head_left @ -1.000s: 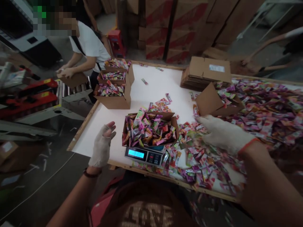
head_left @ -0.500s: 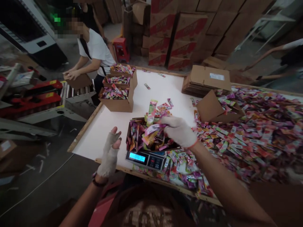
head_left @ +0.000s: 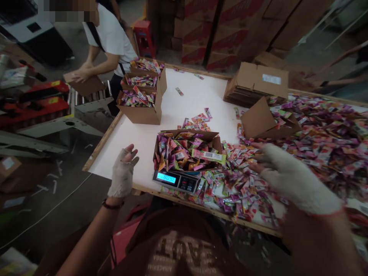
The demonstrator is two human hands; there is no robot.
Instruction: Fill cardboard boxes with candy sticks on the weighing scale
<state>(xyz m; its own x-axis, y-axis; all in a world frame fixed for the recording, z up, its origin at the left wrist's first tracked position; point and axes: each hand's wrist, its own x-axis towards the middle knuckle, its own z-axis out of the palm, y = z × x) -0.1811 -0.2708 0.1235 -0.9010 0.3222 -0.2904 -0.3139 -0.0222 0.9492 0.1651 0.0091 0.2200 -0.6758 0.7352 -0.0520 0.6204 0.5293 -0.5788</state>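
Note:
A cardboard box (head_left: 188, 133) full of small colourful snack sachets (head_left: 184, 147) rests on a digital scale (head_left: 185, 183) with a lit blue display. One green-and-pink sachet (head_left: 209, 155) lies across the box's right front rim. My left hand (head_left: 123, 170), in a white fingerless glove, hangs left of the box with fingers apart and holds nothing. Over the sachet pile on the right is my gloved right hand (head_left: 290, 178), its fingers stretched toward the pile and nothing visible in them. Whether it touches the sachets I cannot tell.
Three filled boxes (head_left: 143, 114) stand at the table's far left. Flattened cartons (head_left: 258, 82) are stacked at the back, near a tipped open box (head_left: 257, 119) on a large sachet heap (head_left: 324, 142). Across the table, a person in a white shirt (head_left: 112, 32) handles a box (head_left: 86, 84) by a conveyor.
My right hand has let go of the sachets over the box and swung right above the pile. The scale's reading has changed. My left hand stays beside the box.

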